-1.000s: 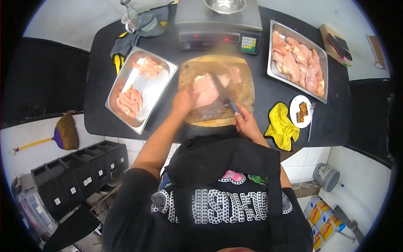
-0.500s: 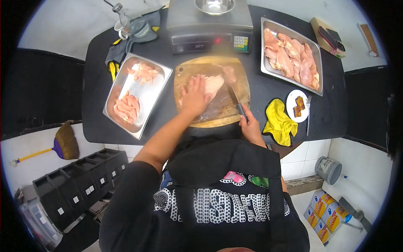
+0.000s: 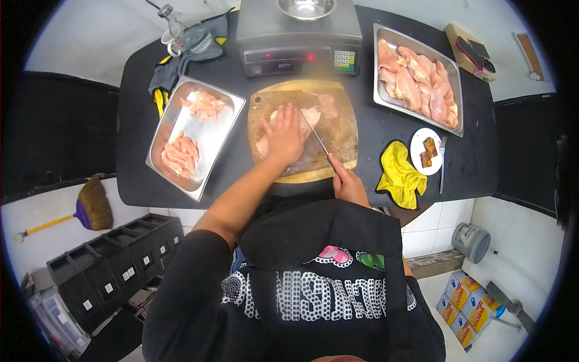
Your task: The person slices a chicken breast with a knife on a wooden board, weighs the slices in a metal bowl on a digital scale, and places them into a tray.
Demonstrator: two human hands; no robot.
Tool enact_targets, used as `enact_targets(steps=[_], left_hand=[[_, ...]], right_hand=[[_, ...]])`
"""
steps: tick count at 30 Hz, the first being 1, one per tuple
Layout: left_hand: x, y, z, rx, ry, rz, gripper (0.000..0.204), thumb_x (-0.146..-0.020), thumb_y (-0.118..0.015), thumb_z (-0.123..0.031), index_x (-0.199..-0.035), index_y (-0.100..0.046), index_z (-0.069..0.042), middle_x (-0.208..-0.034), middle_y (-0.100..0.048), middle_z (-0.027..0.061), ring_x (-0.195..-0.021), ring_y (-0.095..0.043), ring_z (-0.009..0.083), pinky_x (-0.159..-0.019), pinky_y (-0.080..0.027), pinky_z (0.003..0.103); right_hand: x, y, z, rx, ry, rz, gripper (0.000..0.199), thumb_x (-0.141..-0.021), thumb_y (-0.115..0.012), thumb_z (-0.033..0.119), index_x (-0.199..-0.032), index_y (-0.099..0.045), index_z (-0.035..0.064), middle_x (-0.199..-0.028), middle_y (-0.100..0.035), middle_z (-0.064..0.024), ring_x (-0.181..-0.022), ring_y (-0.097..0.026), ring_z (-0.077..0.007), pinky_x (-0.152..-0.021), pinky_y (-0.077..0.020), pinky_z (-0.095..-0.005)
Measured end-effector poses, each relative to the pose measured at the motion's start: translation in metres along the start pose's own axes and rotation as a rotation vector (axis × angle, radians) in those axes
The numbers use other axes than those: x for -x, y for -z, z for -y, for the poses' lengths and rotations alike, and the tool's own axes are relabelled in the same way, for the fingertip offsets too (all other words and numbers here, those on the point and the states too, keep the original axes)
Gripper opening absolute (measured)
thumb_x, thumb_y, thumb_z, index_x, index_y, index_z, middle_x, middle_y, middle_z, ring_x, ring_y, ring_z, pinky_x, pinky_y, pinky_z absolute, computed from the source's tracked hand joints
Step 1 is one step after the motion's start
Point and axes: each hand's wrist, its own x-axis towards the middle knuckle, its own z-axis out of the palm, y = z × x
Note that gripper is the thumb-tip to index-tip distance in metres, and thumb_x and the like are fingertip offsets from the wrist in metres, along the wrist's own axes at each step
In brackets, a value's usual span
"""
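Observation:
A raw chicken breast (image 3: 310, 116) lies across the wooden cutting board (image 3: 339, 140). My left hand (image 3: 285, 137) rests flat on top of it with the fingers spread, covering its middle. My right hand (image 3: 350, 186) is wrapped round the handle of a knife (image 3: 318, 138), whose blade slants up and left. The blade's tip reaches the meat just right of my left fingertips. Apart from the larger piece, a smaller chicken slice (image 3: 327, 105) sits near the board's upper right.
Left of the board a metal tray (image 3: 222, 130) contains two heaps of chicken pieces. Another metal tray (image 3: 379, 90), full of chicken breasts, stands at the far right. A scale (image 3: 295, 36) is behind the board. A yellow cloth (image 3: 399, 175) and a plate (image 3: 416, 145) lie right.
My right hand and the knife have moved left, bringing the blade from beside the separate slice to the larger piece. My left hand still lies on the chicken, shifted slightly right.

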Motion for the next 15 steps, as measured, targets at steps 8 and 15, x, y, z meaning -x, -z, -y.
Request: enact_targets(steps=[8, 15], left_hand=[[-0.0014, -0.0054, 0.0009, -0.021, -0.035, -0.044, 0.064, -0.091, -0.048, -0.034, -0.144, -0.03, -0.003, -0.155, -0.018, 0.0112, -0.143, -0.014, 0.0297, -0.106, -0.01, 0.069], [-0.0009, -0.0073, 0.0029, -0.044, -0.05, -0.047, 0.066, -0.09, -0.048, -0.037, -0.143, -0.03, -0.002, -0.154, -0.017, 0.0137, -0.143, -0.013, 0.0303, -0.107, -0.01, 0.068]], right_hand=[[-0.0002, 0.0028, 0.0067, -0.027, -0.045, 0.004, 0.05, -0.087, -0.052, 0.008, -0.135, -0.048, 0.0239, -0.085, -0.06, -0.0232, -0.08, -0.059, -0.0416, -0.069, -0.0467, -0.0473], [0.0008, 0.003, 0.0105, 0.004, -0.073, 0.007, 0.05, -0.087, -0.053, 0.008, -0.134, -0.049, 0.0238, -0.084, -0.059, -0.0224, -0.079, -0.06, -0.0406, -0.069, -0.0469, -0.0472]])
